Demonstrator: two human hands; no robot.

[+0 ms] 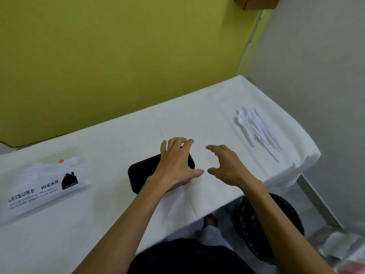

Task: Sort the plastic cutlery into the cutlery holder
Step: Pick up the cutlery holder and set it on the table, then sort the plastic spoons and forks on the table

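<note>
A black rectangular cutlery holder (142, 173) lies on the white table in the middle of the view. My left hand (175, 163) rests over its right end, fingers wrapped across the top, thumb at the near side. My right hand (225, 165) hovers just right of the holder, fingers curved and apart, holding nothing. A pile of several white plastic cutlery pieces (256, 129), spoons among them, lies at the far right of the table, well away from both hands.
A clear plastic bag printed "LEISURE WEAR" (39, 186) lies at the left of the white-covered table (118, 139). A yellow-green wall stands behind. A black mesh bin (286, 218) sits on the floor under the table's right near corner.
</note>
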